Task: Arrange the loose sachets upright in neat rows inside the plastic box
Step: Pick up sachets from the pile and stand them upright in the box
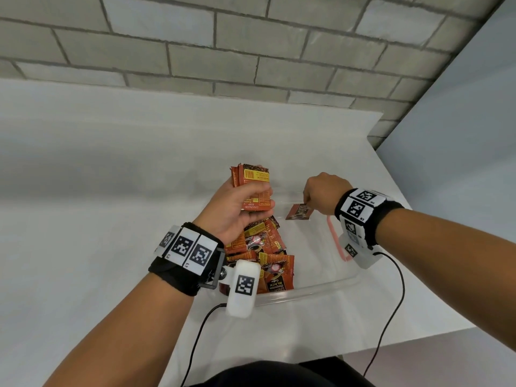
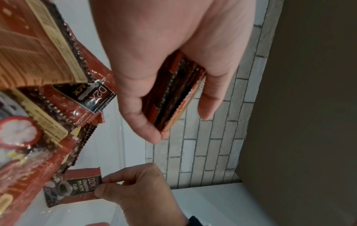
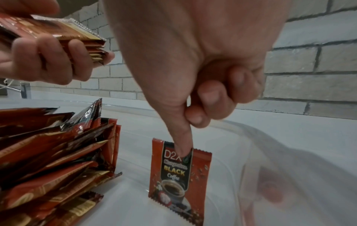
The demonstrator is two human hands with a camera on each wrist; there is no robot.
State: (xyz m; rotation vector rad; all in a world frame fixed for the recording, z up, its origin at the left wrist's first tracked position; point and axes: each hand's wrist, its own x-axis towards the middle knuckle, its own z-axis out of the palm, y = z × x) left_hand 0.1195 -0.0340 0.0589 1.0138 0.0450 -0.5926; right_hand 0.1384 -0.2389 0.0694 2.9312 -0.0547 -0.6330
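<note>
Clear plastic box [image 1: 321, 287]: I see it on the white table [image 1: 83, 219], its near rim closest to me, with a pink clip [image 1: 336, 241] on its right wall
Loose sachets [image 1: 268, 255]: red-brown coffee packets that I see piled untidily in the left part of the box, some flat, some leaning on one another
Left hand [image 1: 240, 208]: raised over the pile; my left wrist view shows thumb and fingers curled round a stack of sachets [image 1: 252, 188], gripped along its long edges, top ends pointing away from me
Right hand [image 1: 321, 195]: lowered into the far right part of the box, other fingers curled in
Single sachet [image 3: 178, 172]: held by its top edge in a pinch between right thumb and forefinger, printed face to the wrist camera, standing on its lower edge on the box floor, tilted a little, well apart from the pile
Beyond: a grey brick wall [image 1: 251, 51] runs behind the table
</note>
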